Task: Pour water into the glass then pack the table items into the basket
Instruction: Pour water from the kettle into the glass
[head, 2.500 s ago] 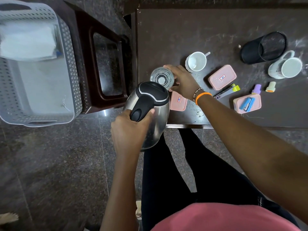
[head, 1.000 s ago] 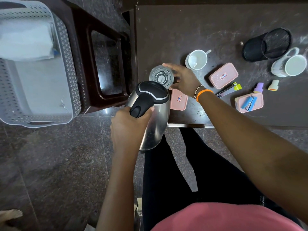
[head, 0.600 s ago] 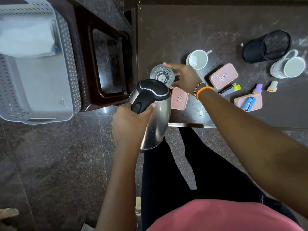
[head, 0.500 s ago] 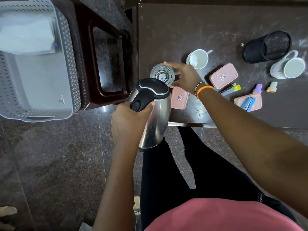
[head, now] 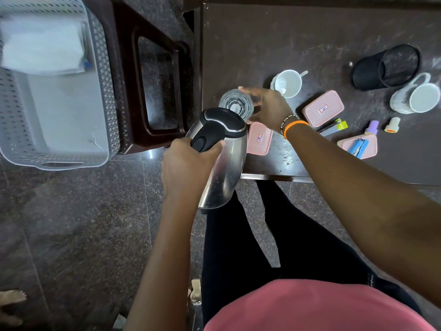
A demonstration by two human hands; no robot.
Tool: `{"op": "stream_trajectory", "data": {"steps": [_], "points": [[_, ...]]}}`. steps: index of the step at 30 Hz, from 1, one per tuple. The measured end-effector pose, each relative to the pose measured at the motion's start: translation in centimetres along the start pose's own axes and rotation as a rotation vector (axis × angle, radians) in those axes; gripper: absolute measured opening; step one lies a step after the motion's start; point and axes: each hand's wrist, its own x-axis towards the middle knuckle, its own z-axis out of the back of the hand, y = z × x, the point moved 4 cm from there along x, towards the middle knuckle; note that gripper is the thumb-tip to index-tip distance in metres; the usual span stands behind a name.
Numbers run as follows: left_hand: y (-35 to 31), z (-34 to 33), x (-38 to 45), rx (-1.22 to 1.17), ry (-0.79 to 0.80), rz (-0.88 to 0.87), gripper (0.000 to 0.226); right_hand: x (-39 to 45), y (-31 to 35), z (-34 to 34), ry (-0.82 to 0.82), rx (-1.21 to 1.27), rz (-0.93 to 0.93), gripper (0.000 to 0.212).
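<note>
left hand (head: 185, 163) grips black handle of tilted steel kettle (head: 223, 161); right hand (head: 267, 106) curls round glass (head: 236, 105) on table (head: 274, 44).

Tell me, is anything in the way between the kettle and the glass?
Nothing visible. The left hand grips the kettle, tipped right at the glass. The right hand holds the glass from its far side.

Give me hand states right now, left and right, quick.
Left hand: closed round the black handle of the kettle, kettle tilted toward the glass.
Right hand: fingers curled round the side of the glass, holding it on the table.
</note>
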Motion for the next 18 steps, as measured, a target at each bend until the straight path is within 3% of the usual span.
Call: {"op": "stream_trajectory", "data": {"steps": [18], "points": [[-0.8,0.43,-0.16,0.003,0.011,0.02,0.039,0.0,0.12,0.02,0.004,0.023,-0.011,0.079]]}}
